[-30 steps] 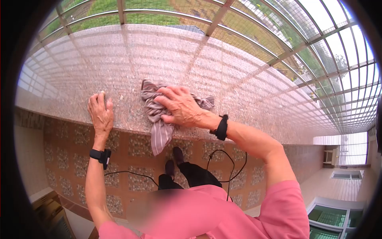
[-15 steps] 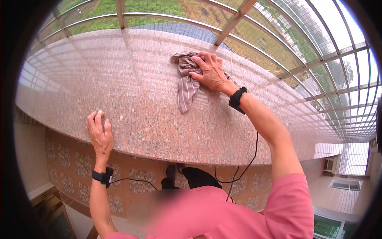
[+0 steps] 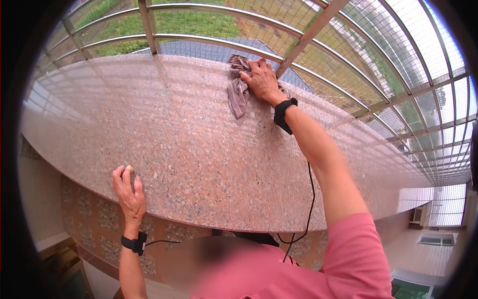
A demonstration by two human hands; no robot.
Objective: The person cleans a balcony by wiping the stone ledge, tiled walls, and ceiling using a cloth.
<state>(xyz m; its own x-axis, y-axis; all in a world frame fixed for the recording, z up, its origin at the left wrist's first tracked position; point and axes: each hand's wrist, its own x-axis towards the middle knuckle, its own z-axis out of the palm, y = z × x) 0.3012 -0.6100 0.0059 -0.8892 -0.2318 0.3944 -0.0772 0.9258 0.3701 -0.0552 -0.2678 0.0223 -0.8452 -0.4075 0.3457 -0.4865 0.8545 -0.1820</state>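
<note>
A crumpled, striped greyish-mauve cloth (image 3: 239, 97) lies bunched against the far edge of the speckled pink granite ledge (image 3: 174, 149). My right hand (image 3: 263, 82) presses down on the cloth, its fingers curled over the folds beside a metal railing post. One loose end of the cloth trails toward me. Near the ledge's front edge, my left hand (image 3: 129, 192) rests on the stone with its fingers apart and slightly bent, holding nothing. Black bands with thin cables circle both wrists.
Metal railing bars (image 3: 224, 42) with wire mesh run along the ledge's far side and curve round to the right. Beyond them lie grass and a grey roof. A black cable (image 3: 312, 199) hangs below my right forearm. Patterned floor tiles (image 3: 107, 217) show below the front edge.
My right hand has pushed the cloth away from me across the ledge, up to the railing. The view has tilted up a little; my left hand stays at the front edge.
</note>
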